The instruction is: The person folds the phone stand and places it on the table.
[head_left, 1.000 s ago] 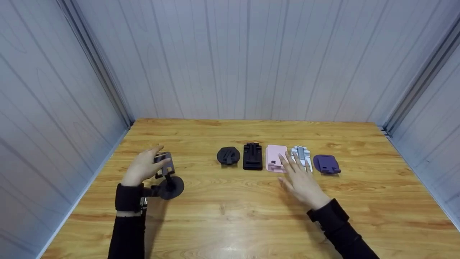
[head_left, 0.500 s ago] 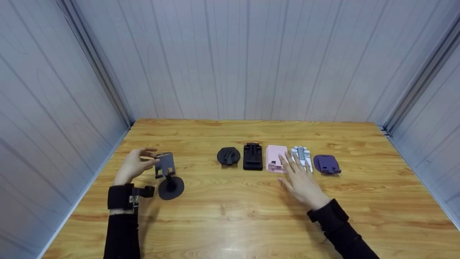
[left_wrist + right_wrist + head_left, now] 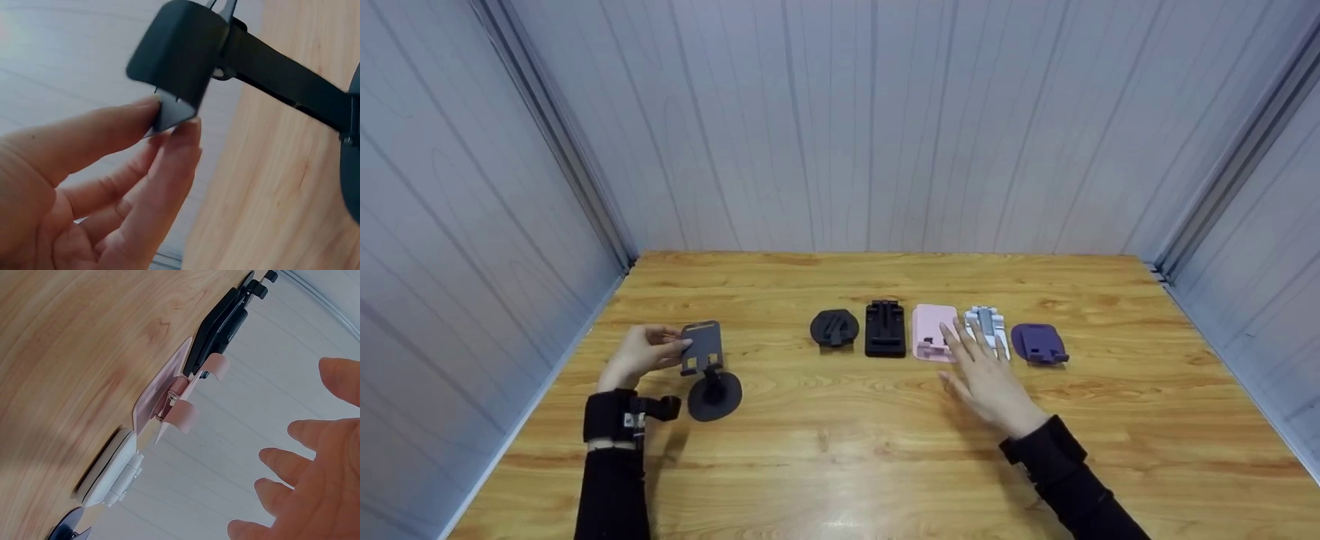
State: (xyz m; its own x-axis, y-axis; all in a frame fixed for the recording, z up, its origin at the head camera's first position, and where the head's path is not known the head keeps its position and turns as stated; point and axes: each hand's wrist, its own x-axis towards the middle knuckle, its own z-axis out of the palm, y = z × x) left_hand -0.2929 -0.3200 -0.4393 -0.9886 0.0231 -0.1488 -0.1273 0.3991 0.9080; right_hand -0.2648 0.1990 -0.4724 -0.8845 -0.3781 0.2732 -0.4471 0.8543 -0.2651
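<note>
At the left of the table stands a dark grey phone stand (image 3: 703, 346), its plate raised on an arm above a round base (image 3: 715, 396). My left hand (image 3: 639, 358) pinches the left edge of that plate. In the left wrist view the thumb (image 3: 112, 126) lies on one face and the fingertips are behind it. My right hand (image 3: 988, 379) is held with fingers spread, overlapping a pink phone stand (image 3: 934, 324) and a white phone stand (image 3: 986, 321) in the head view. The right wrist view shows its fingers apart from both stands.
In the same row lie a round black phone stand (image 3: 835, 328), a black rectangular one (image 3: 885, 328) and a purple one (image 3: 1039, 343). The wooden table (image 3: 840, 450) meets pale panel walls (image 3: 840, 127) at the back and sides.
My left hand has drawn back from over the stand's plate to its left edge and now pinches it. The plate leans back slightly more. My right hand stays in place.
</note>
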